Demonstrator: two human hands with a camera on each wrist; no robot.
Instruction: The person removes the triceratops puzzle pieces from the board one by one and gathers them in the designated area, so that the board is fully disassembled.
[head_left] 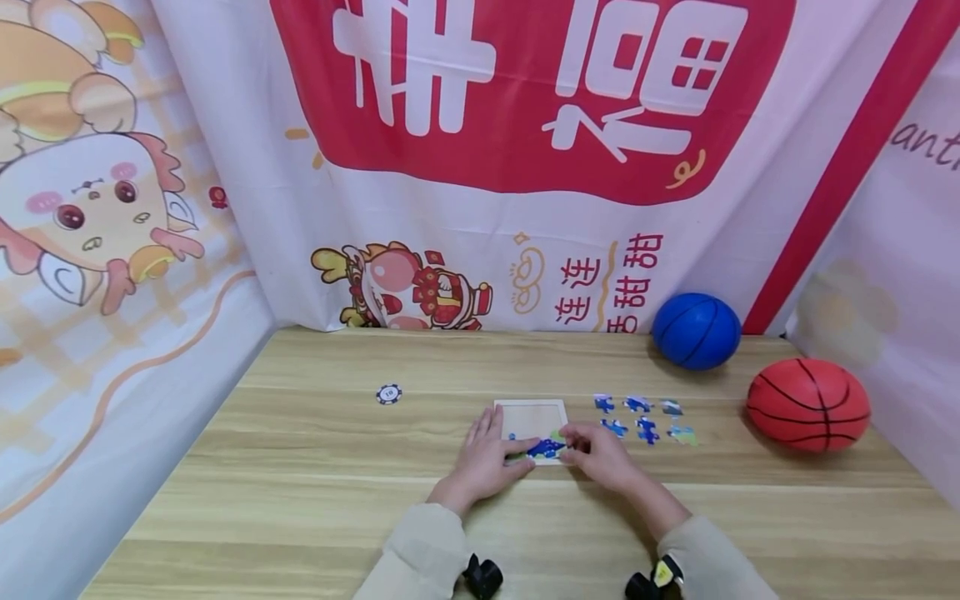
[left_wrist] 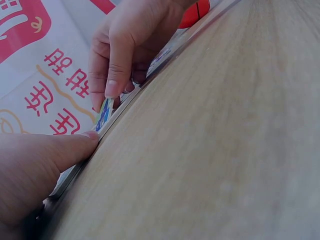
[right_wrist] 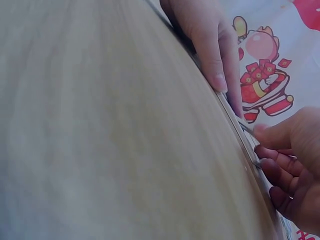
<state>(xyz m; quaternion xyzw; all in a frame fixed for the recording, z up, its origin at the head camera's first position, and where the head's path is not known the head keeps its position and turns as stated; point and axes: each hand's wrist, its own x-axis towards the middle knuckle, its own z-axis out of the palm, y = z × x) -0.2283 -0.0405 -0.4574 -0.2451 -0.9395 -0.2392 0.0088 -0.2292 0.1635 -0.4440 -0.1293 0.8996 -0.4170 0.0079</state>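
A light wooden puzzle tray (head_left: 531,402) lies on the table, with blue and green jigsaw pieces (head_left: 546,448) along its near side. My left hand (head_left: 486,457) rests over the tray's left side, its fingers stretched out and its thumb along the near pieces. At the tray's right edge, my right hand (head_left: 600,452) pinches a puzzle piece (left_wrist: 104,114) between thumb and finger. That piece stands tilted in the left wrist view, close to the left thumb (left_wrist: 80,146). In the right wrist view the curled fingers (right_wrist: 280,172) of the right hand sit at the tray's edge.
Several loose puzzle pieces (head_left: 637,404) lie in two rows right of the tray. A blue ball (head_left: 696,332) and a red ball (head_left: 808,406) sit farther right. A round chip (head_left: 389,394) lies at the left. Printed cloth (head_left: 480,217) hangs behind the wooden table (head_left: 315,467).
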